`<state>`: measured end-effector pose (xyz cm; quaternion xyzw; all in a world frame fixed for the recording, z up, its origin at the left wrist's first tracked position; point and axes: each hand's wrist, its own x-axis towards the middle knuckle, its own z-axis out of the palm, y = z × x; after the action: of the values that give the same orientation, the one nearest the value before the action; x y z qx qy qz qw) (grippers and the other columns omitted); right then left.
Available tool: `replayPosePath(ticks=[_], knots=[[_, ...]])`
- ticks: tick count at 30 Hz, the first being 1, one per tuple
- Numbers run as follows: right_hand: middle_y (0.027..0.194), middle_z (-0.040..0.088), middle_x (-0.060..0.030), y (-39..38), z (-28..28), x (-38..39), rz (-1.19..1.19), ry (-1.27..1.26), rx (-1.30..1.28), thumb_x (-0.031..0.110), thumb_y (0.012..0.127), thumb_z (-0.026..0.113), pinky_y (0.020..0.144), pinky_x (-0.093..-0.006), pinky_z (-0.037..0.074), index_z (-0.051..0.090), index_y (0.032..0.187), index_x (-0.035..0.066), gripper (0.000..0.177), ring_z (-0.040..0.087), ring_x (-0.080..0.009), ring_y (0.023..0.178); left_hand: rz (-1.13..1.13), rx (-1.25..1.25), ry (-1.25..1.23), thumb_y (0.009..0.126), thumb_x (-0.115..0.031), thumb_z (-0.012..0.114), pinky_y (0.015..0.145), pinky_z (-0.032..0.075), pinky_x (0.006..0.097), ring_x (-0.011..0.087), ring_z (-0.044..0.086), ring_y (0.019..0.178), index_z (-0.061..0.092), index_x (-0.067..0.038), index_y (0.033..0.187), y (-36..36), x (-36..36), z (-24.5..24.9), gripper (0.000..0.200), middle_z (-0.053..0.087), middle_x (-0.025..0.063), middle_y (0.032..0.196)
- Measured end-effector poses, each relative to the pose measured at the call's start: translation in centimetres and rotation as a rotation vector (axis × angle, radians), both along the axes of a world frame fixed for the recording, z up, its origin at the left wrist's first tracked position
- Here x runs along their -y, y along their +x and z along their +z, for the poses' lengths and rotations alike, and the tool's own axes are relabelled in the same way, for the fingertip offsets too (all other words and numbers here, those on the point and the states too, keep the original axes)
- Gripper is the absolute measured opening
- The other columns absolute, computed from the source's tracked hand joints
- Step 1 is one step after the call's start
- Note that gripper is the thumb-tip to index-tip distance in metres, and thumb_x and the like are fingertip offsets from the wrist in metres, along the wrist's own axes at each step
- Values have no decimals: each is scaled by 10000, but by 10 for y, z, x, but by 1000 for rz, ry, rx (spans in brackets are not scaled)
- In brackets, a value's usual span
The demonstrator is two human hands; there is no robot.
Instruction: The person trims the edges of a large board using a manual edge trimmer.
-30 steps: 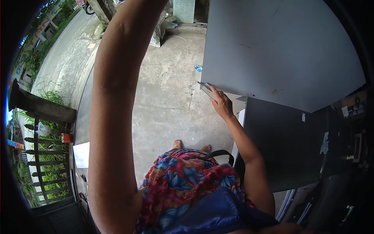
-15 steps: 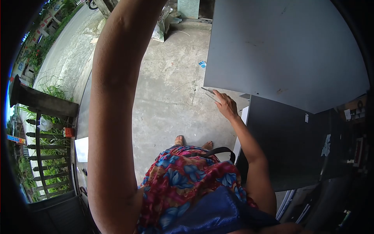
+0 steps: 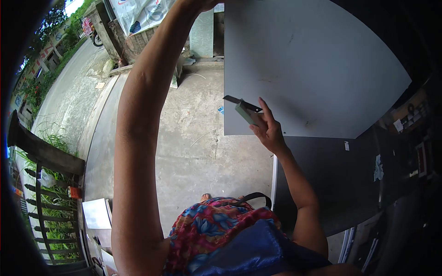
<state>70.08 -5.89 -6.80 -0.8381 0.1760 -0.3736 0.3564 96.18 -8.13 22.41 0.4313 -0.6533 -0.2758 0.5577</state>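
My left arm reaches far up the view, and my left hand (image 3: 201, 3) is at the top edge, close to the far left corner of a large grey panel (image 3: 285, 60). Its fingers are mostly cut off by the frame. My right hand (image 3: 270, 131) is closed, with the index finger stretched out, over the panel's near edge. Between its thumb and fingers are a grey-green bar (image 3: 245, 113) and a dark flat strip (image 3: 239, 101) with a pointed-looking end, lying crosswise to each other.
A black surface (image 3: 322, 179) lies below the panel on the right, with a scrap of tape (image 3: 378, 168) on it. Concrete floor (image 3: 193, 152) spreads at the left. A dark fence (image 3: 53, 209) and white sheet (image 3: 97, 214) are farther left. A blue wrapper (image 3: 221, 110) lies on the floor.
The view has tilted up, so the panel sits lower and left, and my left hand has come into view. My right hand has turned, showing the strip and bar broader.
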Motion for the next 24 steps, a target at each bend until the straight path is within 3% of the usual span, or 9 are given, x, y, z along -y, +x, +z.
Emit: replayPosePath(ticks=[3,4,7,8,11,16,19,20,24], knots=[[931,655,-114,-1,109,-3,-160,12,460,222,880,602,649,-244,505,120,1431,65,749,608,-113,710,27,-15,-144,939,-333,493,944,411,380,270,476,1153,464,81,1237,10,15,-12,511,482,203,1275],[922,655,-115,-2,135,2,-209,-30,521,238,890,586,629,-232,502,118,1430,69,734,616,-117,712,-37,-184,-19,944,-322,484,877,456,360,239,524,1070,495,77,1189,3,11,-11,469,520,190,1214],[908,654,-113,0,193,16,-334,-73,638,265,909,556,597,-225,499,133,1426,70,696,633,-128,718,-85,-299,-59,937,-331,498,857,464,351,227,535,1034,495,63,1173,-1,13,-23,459,529,176,1188],[906,653,-111,7,204,18,-373,-76,663,270,913,549,591,-227,499,141,1424,68,684,638,-131,721,-2,-270,-26,879,-402,576,862,464,384,272,528,1048,378,66,1279,6,9,-29,647,483,174,1255],[907,650,-104,12,223,37,-452,-3,606,253,913,548,575,-239,499,169,1420,70,660,649,-140,735,33,-276,-146,874,-272,618,815,521,357,222,617,885,535,43,1104,-5,-1,-48,399,616,152,960],[944,648,-84,28,223,33,-514,29,529,230,912,545,593,-232,501,244,1402,99,590,633,-120,746,-25,-312,-83,863,-163,619,883,486,362,220,594,986,474,6,1207,-8,-3,-75,410,593,149,1082],[914,650,-79,45,216,28,-506,-25,496,209,907,541,591,-236,496,228,1404,91,599,630,-124,721,-69,-336,-56,882,-160,592,868,494,349,215,600,975,487,4,1200,-12,-5,-79,373,600,145,1073],[845,624,-96,51,217,22,-511,-3,521,176,903,542,634,-298,524,216,1395,81,598,637,-153,691,-75,-333,-52,887,-158,585,858,499,346,213,603,968,495,3,1193,-12,-4,-80,357,603,144,1067],[872,616,-91,60,218,14,-477,110,620,194,906,540,630,-304,527,195,1399,86,612,638,-159,700,-75,-344,-47,898,-153,568,814,519,336,204,615,934,526,-4,1162,-14,-6,-79,306,615,138,1042]])
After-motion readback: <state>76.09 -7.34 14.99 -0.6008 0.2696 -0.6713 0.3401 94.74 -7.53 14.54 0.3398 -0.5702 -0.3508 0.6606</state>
